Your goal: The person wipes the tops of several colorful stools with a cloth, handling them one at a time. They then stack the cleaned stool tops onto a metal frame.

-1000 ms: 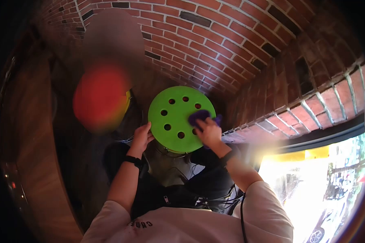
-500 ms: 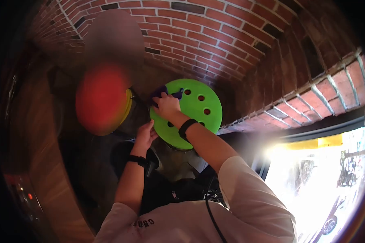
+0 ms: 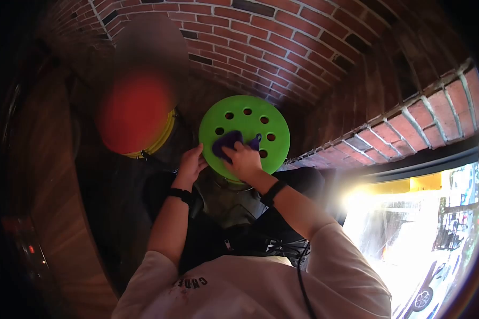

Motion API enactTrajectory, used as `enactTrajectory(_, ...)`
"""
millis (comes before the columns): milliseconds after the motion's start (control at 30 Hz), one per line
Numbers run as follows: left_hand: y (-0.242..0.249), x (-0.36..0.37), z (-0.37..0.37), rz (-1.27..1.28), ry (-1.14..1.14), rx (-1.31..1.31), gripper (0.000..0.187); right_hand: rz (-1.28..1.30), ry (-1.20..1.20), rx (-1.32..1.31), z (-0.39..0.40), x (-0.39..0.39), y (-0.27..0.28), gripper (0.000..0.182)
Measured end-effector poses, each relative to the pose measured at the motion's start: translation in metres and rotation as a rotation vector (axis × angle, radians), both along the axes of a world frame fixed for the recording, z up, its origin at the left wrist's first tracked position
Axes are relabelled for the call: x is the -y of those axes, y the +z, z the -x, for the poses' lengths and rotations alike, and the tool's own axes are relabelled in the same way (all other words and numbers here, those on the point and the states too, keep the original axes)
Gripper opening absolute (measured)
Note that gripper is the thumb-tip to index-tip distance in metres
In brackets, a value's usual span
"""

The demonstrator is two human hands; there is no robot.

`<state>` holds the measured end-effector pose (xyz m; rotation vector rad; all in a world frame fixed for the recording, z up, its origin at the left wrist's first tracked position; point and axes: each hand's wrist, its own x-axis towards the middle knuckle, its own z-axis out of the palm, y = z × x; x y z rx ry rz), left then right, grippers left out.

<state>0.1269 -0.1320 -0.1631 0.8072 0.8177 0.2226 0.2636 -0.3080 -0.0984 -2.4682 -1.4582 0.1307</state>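
Observation:
A round green stool seat (image 3: pixel 245 119) with a ring of dark holes sits in front of me. My right hand (image 3: pixel 243 160) presses a dark purple cloth (image 3: pixel 230 144) onto the lower middle of the seat, its fingers closed over the fabric. One corner of the cloth sticks out to the right of the fingers. At the seat's left rim, my left hand (image 3: pixel 191 164) grips the edge, thumb on top and the other fingers partly hidden beneath.
A red round seat (image 3: pixel 135 111), blurred, with yellow ones (image 3: pixel 162 139) beneath it, stands to the left. Behind is a brick wall (image 3: pixel 271 40). A wooden panel (image 3: pixel 64 186) runs along the left, and a bright window (image 3: pixel 410 228) lies at the right.
My right hand has slid the cloth from the seat's upper left down to its lower middle, uncovering holes at the upper left. The left hand stays at the left rim.

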Motion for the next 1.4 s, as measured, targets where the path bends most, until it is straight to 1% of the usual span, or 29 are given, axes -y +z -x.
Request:
enactTrajectory(67, -0.006, -0.003, -0.003, 0.001, 0.0, 0.019, 0.042, -0.001, 0.047, 0.001, -0.002, 0.022, -0.002, 0.04)
enactTrajectory(133, -0.004, 0.001, 0.002, 0.01, 0.019, 0.017, 0.044, -0.036, -0.141, 0.063, -0.041, 0.04, -0.011, 0.037)
enactTrajectory(200, 0.011, 0.008, 0.001, 0.01, 0.052, 0.01, 0.045, 0.032, -0.392, 0.05, -0.083, 0.048, 0.005, 0.032)
enactTrajectory(233, 0.008, 0.007, 0.003, 0.014, 0.045, 0.016, 0.046, 0.031, -0.446, 0.12, -0.103, 0.047, -0.003, 0.031)
enactTrajectory(300, -0.001, 0.004, 0.003, 0.02, 0.028, 0.037, 0.046, -0.003, -0.481, 0.122, -0.125, 0.032, -0.007, 0.032)
enactTrajectory(367, 0.002, 0.003, 0.002, 0.04, 0.032, 0.034, 0.046, 0.013, -0.504, 0.073, -0.134, 0.002, -0.006, 0.035)
enactTrajectory(467, 0.005, 0.004, 0.001, 0.056, 0.047, 0.015, 0.043, 0.093, -0.558, 0.023, -0.122, -0.056, -0.004, 0.039)
enactTrajectory(567, 0.001, 0.003, 0.001, 0.046, 0.056, 0.003, 0.045, 0.114, -0.407, -0.009, -0.081, -0.109, -0.002, 0.043)
enactTrajectory(600, 0.001, 0.003, 0.0, 0.049, 0.06, 0.0, 0.043, 0.136, -0.35, -0.03, -0.063, -0.125, 0.002, 0.043)
enactTrajectory(667, -0.003, 0.001, 0.001, 0.055, 0.041, 0.01, 0.042, 0.082, -0.164, -0.01, -0.032, -0.142, 0.001, 0.039)
enactTrajectory(733, -0.003, 0.001, 0.003, 0.059, 0.039, 0.022, 0.041, 0.046, -0.036, -0.006, -0.02, -0.146, 0.0, 0.037)
enactTrajectory(767, -0.002, 0.003, 0.004, 0.06, 0.04, 0.03, 0.041, 0.029, 0.022, -0.003, -0.02, -0.145, -0.001, 0.035)
enactTrajectory(800, -0.003, 0.003, 0.003, 0.061, 0.038, 0.04, 0.041, 0.02, -0.003, -0.021, -0.027, -0.143, -0.001, 0.034)
enactTrajectory(900, -0.006, 0.002, 0.002, 0.04, 0.011, 0.038, 0.042, 0.064, -0.248, -0.044, -0.072, -0.129, 0.002, 0.04)
enactTrajectory(933, -0.004, 0.003, 0.002, 0.041, 0.008, 0.028, 0.042, 0.044, -0.305, -0.02, -0.087, -0.119, -0.002, 0.04)
enactTrajectory(1100, 0.005, 0.003, 0.002, 0.047, 0.02, 0.025, 0.043, 0.019, -0.495, 0.101, -0.133, -0.055, -0.007, 0.04)
enactTrajectory(1133, 0.003, 0.002, 0.002, 0.052, 0.015, 0.027, 0.044, 0.009, -0.522, 0.124, -0.136, -0.041, -0.007, 0.04)
enactTrajectory(1233, -0.004, 0.0, 0.002, 0.052, 0.005, 0.045, 0.044, 0.063, -0.584, 0.086, -0.141, -0.001, -0.002, 0.043)
enactTrajectory(1400, -0.007, -0.003, 0.001, 0.074, 0.004, 0.096, 0.043, -0.011, -0.571, 0.106, -0.103, 0.054, -0.003, 0.043)
